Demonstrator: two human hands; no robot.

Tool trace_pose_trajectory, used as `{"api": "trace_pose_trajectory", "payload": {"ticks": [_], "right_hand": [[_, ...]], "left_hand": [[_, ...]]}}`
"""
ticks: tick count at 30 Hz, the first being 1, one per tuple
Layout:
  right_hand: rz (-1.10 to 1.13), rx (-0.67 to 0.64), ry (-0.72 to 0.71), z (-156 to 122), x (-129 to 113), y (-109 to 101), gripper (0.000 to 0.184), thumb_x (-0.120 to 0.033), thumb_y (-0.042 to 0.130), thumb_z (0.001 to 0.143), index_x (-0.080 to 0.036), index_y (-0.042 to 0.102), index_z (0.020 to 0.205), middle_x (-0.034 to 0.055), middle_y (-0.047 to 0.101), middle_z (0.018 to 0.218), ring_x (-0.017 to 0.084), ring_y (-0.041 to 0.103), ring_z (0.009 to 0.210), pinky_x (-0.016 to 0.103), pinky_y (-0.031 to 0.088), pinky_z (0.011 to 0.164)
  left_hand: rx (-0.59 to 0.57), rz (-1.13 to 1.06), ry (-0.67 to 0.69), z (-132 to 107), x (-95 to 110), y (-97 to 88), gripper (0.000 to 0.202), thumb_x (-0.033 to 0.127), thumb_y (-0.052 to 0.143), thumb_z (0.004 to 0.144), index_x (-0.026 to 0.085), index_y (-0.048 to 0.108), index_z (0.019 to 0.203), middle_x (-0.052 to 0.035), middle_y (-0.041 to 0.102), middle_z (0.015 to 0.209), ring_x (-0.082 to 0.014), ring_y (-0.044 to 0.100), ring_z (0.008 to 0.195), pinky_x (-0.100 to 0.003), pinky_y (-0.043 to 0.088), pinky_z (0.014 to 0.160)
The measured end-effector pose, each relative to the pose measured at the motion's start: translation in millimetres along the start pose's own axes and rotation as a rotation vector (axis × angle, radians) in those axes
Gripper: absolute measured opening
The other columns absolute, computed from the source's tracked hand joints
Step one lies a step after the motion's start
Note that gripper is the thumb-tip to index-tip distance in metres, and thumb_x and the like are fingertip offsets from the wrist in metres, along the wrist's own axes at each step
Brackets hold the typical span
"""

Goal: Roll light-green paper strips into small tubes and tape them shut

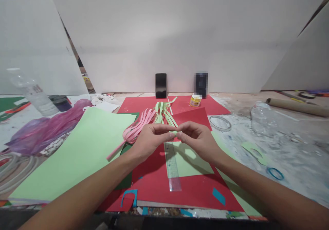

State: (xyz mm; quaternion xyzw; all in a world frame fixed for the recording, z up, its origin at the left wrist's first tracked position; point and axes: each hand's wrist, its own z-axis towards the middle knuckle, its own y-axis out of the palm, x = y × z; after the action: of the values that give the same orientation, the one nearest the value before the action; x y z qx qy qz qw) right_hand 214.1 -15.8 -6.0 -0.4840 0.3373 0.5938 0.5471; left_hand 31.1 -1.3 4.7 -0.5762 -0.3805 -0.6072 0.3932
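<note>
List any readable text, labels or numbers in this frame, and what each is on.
No text can be read.
Ruler: scale marks show, numbers too small to read.
Yellow jar: label blurred.
Left bottle: dark print on label, illegible.
Dark upright item by the wall: pixelated.
Phone: screen dark, no text.
Green strip between the hands: no print.
</note>
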Motion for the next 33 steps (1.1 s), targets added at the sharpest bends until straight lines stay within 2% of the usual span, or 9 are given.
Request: {"api": "trace_pose_trajectory", "payload": {"ticks": [5,9,12,14,19,22,27,33], "right_hand": [[-0.069,0.005,-0.011,0,0,-1,0.019,-0.036,0.069,0.081,-0.020,0.067,0.090,0.0036,0.069,0.084,0.016,0.065,0.078,0.029,0.051,0.071],[-0.154,-0.034,0.023,1,0,-2,0.021,-0.038,0.067,0.082,-0.019,0.068,0.091,0.0040,0.070,0.084,0.017,0.065,0.076,0.029,0.051,0.066],[-0.226,-0.012,0.010,1,0,-2,0.019,-0.037,0.066,0.082,-0.020,0.068,0.086,0.0035,0.069,0.078,0.017,0.063,0.072,0.029,0.050,0.064],[-0.291,0.021,-0.043,0,-1,-3,0.015,-0.035,0.066,0.082,-0.020,0.068,0.086,0.0030,0.067,0.077,0.017,0.062,0.070,0.030,0.049,0.064],[-0.422,0.008,-0.242,-2,-6,-5,0.006,-0.025,0.063,0.084,-0.022,0.067,0.088,0.0046,0.066,0.085,0.017,0.058,0.074,0.031,0.047,0.066],[-0.426,-0.027,-0.289,-2,-8,-7,0.008,-0.022,0.062,0.084,-0.023,0.067,0.091,0.0047,0.065,0.089,0.017,0.059,0.078,0.030,0.047,0.067],[-0.370,-0.075,-0.230,0,-9,-10,0.009,-0.025,0.062,0.086,-0.024,0.068,0.092,0.0051,0.065,0.097,0.017,0.060,0.084,0.030,0.047,0.069],[-0.344,-0.042,-0.174,0,-7,-8,0.006,-0.029,0.065,0.083,-0.023,0.067,0.082,0.0039,0.066,0.091,0.017,0.060,0.081,0.030,0.046,0.068]], "left_hand": [[0.040,0.015,0.025,-1,2,1.2,0.025,0.031,0.076,0.074,0.016,0.075,0.093,-0.0092,0.073,0.092,-0.0198,0.067,0.085,-0.032,0.052,0.079],[0.095,0.035,0.074,-1,2,2.4,0.020,0.027,0.076,0.072,0.016,0.073,0.089,-0.0080,0.072,0.093,-0.0185,0.066,0.087,-0.030,0.052,0.078],[0.074,0.054,0.066,-1,1,2.3,0.021,0.028,0.075,0.073,0.016,0.072,0.091,-0.0078,0.072,0.091,-0.0191,0.066,0.085,-0.031,0.052,0.077],[0.034,0.109,0.074,-1,0,1.6,0.021,0.030,0.072,0.076,0.016,0.073,0.092,-0.0084,0.073,0.090,-0.0212,0.067,0.085,-0.033,0.053,0.077],[-0.017,0.388,0.238,-5,-1,-1.2,0.023,0.033,0.062,0.084,0.023,0.076,0.099,-0.0079,0.075,0.097,-0.0250,0.067,0.093,-0.038,0.050,0.086],[-0.067,0.417,0.224,-5,-2,-3.4,0.025,0.032,0.060,0.086,0.024,0.075,0.105,-0.0073,0.074,0.102,-0.0253,0.067,0.097,-0.037,0.050,0.087],[-0.084,0.426,0.230,-3,-1,-5.7,0.023,0.030,0.062,0.084,0.025,0.076,0.102,-0.0060,0.075,0.098,-0.0236,0.067,0.091,-0.035,0.050,0.084],[-0.087,0.399,0.180,-2,0,-6.6,0.020,0.032,0.065,0.081,0.019,0.076,0.093,-0.0080,0.074,0.091,-0.0224,0.066,0.087,-0.034,0.049,0.082]]}}
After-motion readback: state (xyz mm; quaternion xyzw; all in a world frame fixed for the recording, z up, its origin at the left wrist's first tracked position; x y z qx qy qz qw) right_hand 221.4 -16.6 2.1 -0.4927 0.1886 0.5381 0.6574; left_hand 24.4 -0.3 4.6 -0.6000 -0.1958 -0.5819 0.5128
